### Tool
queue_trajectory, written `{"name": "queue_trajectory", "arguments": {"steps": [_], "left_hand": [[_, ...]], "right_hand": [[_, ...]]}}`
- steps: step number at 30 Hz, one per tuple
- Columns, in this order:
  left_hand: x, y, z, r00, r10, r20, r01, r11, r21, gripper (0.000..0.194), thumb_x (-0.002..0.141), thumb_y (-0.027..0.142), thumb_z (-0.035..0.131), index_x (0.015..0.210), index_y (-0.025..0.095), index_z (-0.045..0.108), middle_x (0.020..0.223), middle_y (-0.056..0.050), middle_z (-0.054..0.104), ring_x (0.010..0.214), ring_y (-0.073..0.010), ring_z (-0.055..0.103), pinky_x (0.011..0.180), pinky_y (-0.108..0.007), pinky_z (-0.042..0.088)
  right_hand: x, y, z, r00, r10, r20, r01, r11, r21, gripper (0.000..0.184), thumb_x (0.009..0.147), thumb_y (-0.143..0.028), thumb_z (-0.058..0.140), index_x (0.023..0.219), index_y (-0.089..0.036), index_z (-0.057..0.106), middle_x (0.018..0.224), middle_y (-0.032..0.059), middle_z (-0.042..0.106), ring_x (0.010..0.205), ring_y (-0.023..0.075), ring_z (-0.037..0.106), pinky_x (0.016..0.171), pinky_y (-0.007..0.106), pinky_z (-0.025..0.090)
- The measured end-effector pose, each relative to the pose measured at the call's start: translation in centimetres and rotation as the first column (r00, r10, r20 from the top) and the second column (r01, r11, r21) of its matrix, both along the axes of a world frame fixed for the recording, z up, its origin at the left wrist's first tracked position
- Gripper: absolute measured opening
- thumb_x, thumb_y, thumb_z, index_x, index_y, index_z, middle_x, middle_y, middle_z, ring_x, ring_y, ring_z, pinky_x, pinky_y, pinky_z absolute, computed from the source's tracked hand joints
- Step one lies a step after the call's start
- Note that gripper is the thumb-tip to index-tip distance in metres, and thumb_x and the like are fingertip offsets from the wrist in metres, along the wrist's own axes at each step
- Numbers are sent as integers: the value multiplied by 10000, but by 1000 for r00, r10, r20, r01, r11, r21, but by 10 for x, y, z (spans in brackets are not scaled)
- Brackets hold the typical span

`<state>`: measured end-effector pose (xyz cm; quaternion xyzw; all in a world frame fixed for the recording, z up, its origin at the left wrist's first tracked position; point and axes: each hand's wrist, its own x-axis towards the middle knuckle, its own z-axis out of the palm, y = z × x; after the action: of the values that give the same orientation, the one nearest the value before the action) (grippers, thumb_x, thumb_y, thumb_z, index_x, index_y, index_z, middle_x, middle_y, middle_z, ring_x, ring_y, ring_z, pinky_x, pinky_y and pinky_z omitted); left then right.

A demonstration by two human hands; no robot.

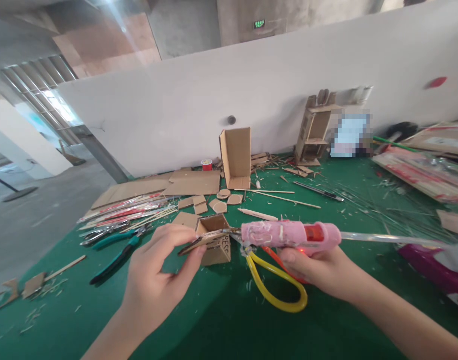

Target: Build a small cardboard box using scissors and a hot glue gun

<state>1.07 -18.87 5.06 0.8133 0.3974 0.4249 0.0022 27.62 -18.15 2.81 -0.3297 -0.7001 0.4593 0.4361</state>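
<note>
My left hand (pixel 154 270) pinches a small flat piece of cardboard (pixel 193 245) between thumb and fingers. A pink hot glue gun (pixel 266 232) is gripped in my right hand (pixel 326 272), its nozzle pointing left at the edge of that piece. From the gun's rear sticks a long clear glue stick (pixel 386 238). Just behind the piece stands a small open cardboard box (pixel 223 247) with printed letters, partly covered by my left fingers. Below the gun lies a tool with a yellow loop handle (pixel 259 287); the gun and my right hand hide part of it.
Green-handled pliers (pixel 118 262) lie to the left on the green table (pixel 176 330). Behind are cardboard cutouts (pixel 217 205), a tall open cardboard box (pixel 238 160), a utility knife (pixel 319 191) and a cardboard tower (pixel 315 130). A purple device (pixel 427 265) stands at right.
</note>
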Motion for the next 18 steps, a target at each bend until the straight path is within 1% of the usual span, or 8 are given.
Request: {"name": "queue_trajectory", "arguments": {"steps": [5,8,11,14,18], "left_hand": [[0,1,0,1000,5,0,-5,1000,23,215,832,37,583,940,222,558,888,-7,614,825,-136,579,704,-276,474],[-1,1,-1,1000,6,7,-7,1000,29,216,830,36,584,940,220,555,885,-9,609,820,-137,575,700,-280,470],[-3,0,-1,1000,5,19,-6,1000,24,221,827,37,587,940,224,553,880,-10,600,818,-143,570,694,-289,467],[-4,-1,-2,999,3,35,-4,1000,22,240,822,32,590,954,229,556,886,-11,597,818,-146,571,691,-292,464],[-6,0,-2,998,7,68,-9,1000,24,239,816,34,595,951,229,563,881,-8,587,803,-147,569,681,-293,461]], "right_hand": [[-1,0,3,1000,26,-1,-26,1000,4,360,886,-494,573,636,-236,605,467,-40,385,472,123,428,465,252,377],[0,0,2,1000,27,-7,-27,999,-24,373,877,-484,588,601,-234,560,474,-45,375,483,123,435,470,248,383],[2,1,-1,1000,4,1,-4,999,-46,385,870,-472,595,580,-228,529,483,-51,367,476,112,424,437,228,364],[3,2,-4,1000,-13,-5,13,999,-36,371,869,-456,601,586,-225,536,481,-54,380,452,100,401,396,212,332],[4,4,-4,1000,-29,-6,29,1000,-12,351,862,-480,600,619,-227,587,465,-50,392,448,111,414,394,223,354]]}}
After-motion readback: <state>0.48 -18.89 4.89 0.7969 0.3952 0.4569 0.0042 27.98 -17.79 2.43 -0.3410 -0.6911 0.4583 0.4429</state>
